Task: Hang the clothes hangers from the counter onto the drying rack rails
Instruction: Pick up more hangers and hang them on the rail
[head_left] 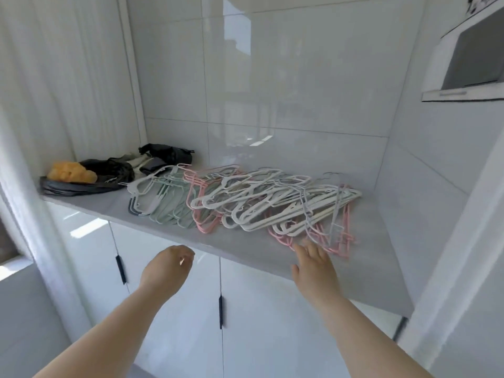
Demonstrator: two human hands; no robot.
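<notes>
the hangers lie in a tangled heap stretching left to right along the desk. the right hand, fingers spread and empty, is the nearer one, its fingertips just at the heap's pink near-right edge. the left hand hangs loosely curled and empty by the near desk edge, further left.

Home laundry/utility nook, domestic scale. I'm facing a grey counter set in an alcove of glossy white wall tiles. White cabinet doors w/ dark handles below. Heap of plastic hangers mid-counter. Black bags w/ cloth bits far left. Sheer curtain at left, daylight glare on doors. Boxy wall unit upper right.
</notes>
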